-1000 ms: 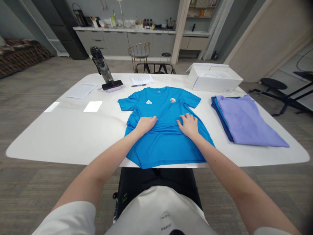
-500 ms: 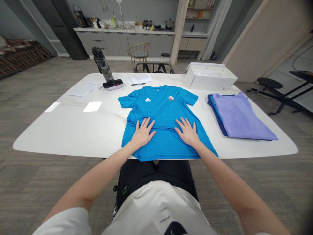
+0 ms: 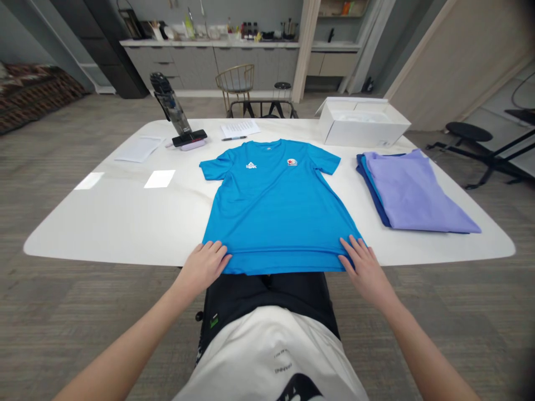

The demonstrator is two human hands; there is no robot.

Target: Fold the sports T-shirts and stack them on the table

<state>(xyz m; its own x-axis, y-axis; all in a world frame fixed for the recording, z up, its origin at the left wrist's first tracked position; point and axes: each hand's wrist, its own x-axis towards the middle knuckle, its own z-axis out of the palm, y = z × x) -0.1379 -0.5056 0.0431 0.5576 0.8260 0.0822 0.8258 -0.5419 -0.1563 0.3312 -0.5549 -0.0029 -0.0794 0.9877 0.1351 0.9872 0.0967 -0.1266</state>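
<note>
A blue short-sleeved T-shirt lies front up on the white table, its collar away from me and its hem at the near edge. Two small chest emblems show on it. My left hand is at the hem's left corner, its fingers bent together over the cloth. At the right corner, my right hand rests on the fabric with its fingers stretched and slightly apart. A shallow crease crosses the shirt between the hands, just above the hem.
Folded purple and blue clothes lie on the right of the table. Behind them stands a white open box. A handheld vacuum, a pen and paper sheets are toward the back left.
Both hands have slid from the shirt's middle outward and toward me, to the hem's two corners. The body of the shirt is smoother, and its lower part lies more evenly spread.
</note>
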